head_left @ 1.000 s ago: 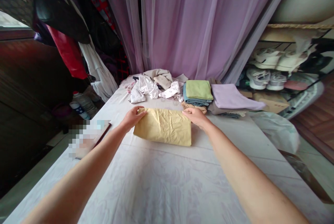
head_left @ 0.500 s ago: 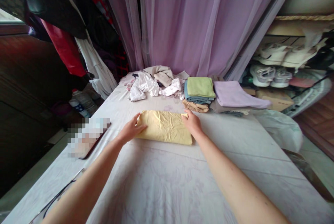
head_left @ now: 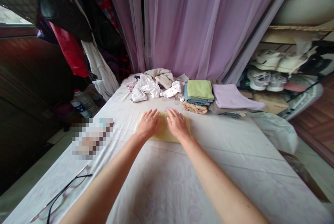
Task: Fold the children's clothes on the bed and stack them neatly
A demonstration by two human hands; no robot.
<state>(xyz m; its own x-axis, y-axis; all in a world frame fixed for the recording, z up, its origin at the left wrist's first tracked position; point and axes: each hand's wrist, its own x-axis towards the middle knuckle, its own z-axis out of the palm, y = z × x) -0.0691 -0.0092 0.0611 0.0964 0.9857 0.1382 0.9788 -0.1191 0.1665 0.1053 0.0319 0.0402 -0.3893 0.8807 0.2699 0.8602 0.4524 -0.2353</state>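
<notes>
A folded yellow cloth (head_left: pixel 163 132) lies on the white bed sheet (head_left: pixel 167 178) in the middle. My left hand (head_left: pixel 149 123) rests flat on its left half, fingers stretched out. My right hand (head_left: pixel 177 124) lies flat on its right half, fingers also spread. Both palms press down on the cloth and cover most of it. Neither hand grips anything.
Behind the cloth lie a heap of unfolded light clothes (head_left: pixel 153 85), a folded stack topped by a green cloth (head_left: pixel 199 90) and a folded lilac cloth (head_left: pixel 232 97). Glasses (head_left: pixel 60 196) lie at the near left. A shoe rack (head_left: pixel 281 67) stands at the right, purple curtains behind.
Both hands have moved from the cloth's outer far corners inward and now lie flat side by side on top of it. The cloth looks smaller, mostly covered.
</notes>
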